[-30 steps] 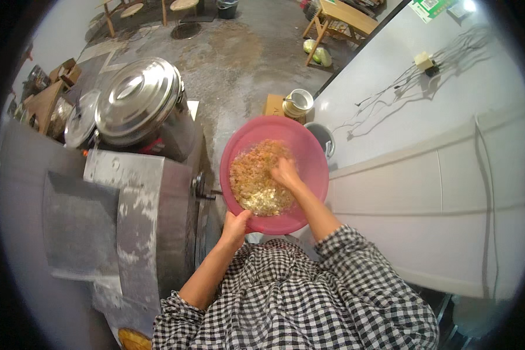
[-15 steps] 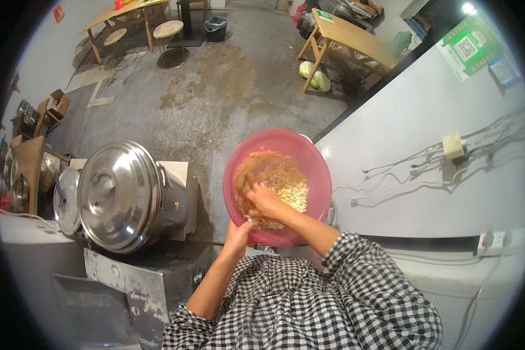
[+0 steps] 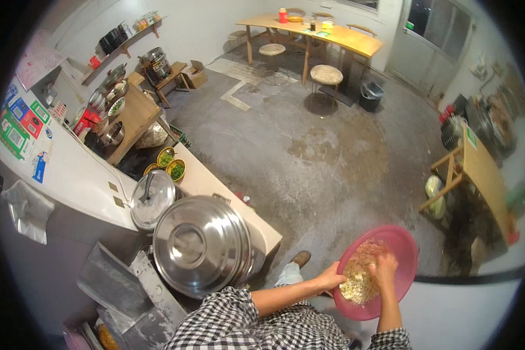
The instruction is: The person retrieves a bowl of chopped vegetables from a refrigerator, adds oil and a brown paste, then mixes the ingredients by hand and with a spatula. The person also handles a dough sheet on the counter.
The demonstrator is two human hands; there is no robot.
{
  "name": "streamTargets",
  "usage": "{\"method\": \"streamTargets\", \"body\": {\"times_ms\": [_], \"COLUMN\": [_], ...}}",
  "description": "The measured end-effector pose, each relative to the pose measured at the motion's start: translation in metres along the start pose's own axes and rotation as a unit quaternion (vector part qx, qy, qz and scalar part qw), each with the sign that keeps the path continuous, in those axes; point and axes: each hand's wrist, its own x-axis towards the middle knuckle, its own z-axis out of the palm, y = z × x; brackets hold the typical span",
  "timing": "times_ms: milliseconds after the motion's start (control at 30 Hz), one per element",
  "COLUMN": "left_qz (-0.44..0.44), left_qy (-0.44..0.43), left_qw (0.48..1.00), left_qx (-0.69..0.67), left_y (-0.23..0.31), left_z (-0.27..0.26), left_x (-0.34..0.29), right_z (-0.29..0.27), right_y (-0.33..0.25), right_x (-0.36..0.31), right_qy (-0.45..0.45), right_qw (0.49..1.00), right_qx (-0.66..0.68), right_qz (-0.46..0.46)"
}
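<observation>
A pink plastic basin [image 3: 406, 259] is in front of me at the lower right, tilted. My left hand [image 3: 331, 277] grips its left rim, fingers wrapped round the edge. Inside, pale yellowish small pieces [image 3: 356, 289] lie on the near side and a finer reddish-brown mixture [image 3: 364, 252] on the far side; their exact kind is unclear. My right hand [image 3: 385, 268] reaches down into the basin over this food. Its fingertips are blurred and partly hidden, so whether it grasps any of the food does not show.
Left of me stand a large lidded steel pot [image 3: 195, 245] and a smaller lidded pot [image 3: 153, 198]. Behind them are several bowls of chopped greens [image 3: 175, 170]. A long wooden table [image 3: 344, 38] with stools is at the back, another wooden table [image 3: 487, 175] at the right.
My view has swung left, so the basin now appears further right and more tilted. My left hand stays on its rim; my right hand has shifted within the basin.
</observation>
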Motion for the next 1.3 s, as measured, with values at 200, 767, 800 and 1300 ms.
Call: {"method": "streamTargets", "body": {"times_ms": [200, 767, 800, 1300], "left_qz": [0.012, -0.16, -0.133, -0.239], "left_qy": [-0.039, -0.154, -0.169, -0.317], "left_qw": [0.999, 0.972, 0.973, 0.901], "left_qx": [-0.013, 0.069, 0.086, 0.177], "left_y": [0.054, 0.168, 0.182, 0.289], "left_z": [-0.012, 0.009, 0.027, 0.291], "left_x": [0.101, 0.277, 0.304, 0.602], "right_z": [0.03, -0.052, -0.055, -0.147], "right_y": [0.064, 0.109, 0.126, 0.425], "right_x": [0.053, 0.219, 0.225, 0.291], "right_qy": [0.065, 0.03, -0.042, -0.144], "right_qw": [0.92, 0.924, 0.945, 0.905], "right_qx": [0.299, 0.282, 0.237, 0.155], "right_qz": [0.245, 0.256, 0.222, 0.369]}}
